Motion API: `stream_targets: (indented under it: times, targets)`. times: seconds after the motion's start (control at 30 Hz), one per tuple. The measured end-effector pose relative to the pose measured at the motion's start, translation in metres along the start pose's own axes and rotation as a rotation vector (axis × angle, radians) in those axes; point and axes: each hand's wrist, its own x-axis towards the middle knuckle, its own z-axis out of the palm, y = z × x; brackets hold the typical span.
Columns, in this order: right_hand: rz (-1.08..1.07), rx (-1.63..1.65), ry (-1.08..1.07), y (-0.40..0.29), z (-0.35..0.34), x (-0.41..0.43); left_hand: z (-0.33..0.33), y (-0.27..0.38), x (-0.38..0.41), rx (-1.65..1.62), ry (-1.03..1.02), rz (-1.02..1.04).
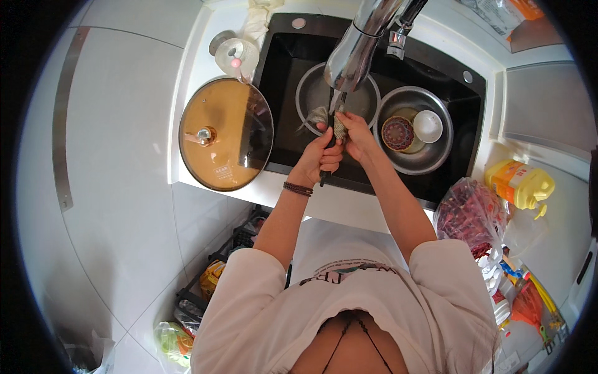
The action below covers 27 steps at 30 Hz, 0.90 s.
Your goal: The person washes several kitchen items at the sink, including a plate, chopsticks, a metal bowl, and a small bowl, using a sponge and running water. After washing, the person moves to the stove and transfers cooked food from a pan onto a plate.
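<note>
My left hand [320,158] grips a long black-handled utensil [325,176] over the front of the black sink [285,140]. Its upper end lies partly behind the chrome faucet [348,61], so its exact kind is unclear. Against the utensil, my right hand [359,134] presses a beige mesh scrubbing cloth [340,127]. Greyish mesh material also shows left of the utensil. Below the faucet head sits a round metal basin [306,89] holding liquid. Right of my hands, a second metal basin [441,152] holds a patterned round dish [397,133] and a small white bowl [427,126].
A glass lid [210,161] rests on the counter at left, with a clear container [236,56] behind it. On the right stand a bag of dried red chillies [469,215] and a yellow bottle [518,183]. A black rack [219,252] is below left.
</note>
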Motion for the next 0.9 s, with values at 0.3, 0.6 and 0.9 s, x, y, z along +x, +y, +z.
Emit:
stream_targets:
  times: [0.3,0.6,0.9]
  targets:
    - [-0.176,-0.004,0.284,-0.027,-0.022,0.079,0.039,-0.025,-0.001,0.285,0.301,0.015]
    - [-0.499,0.062,0.698,-0.005,-0.070,0.015,0.028,0.004,0.014,0.282,0.283,0.137]
    - [-0.768,-0.130,0.817,-0.041,-0.129,-0.103,0.020,0.020,0.039,0.154,0.252,0.120]
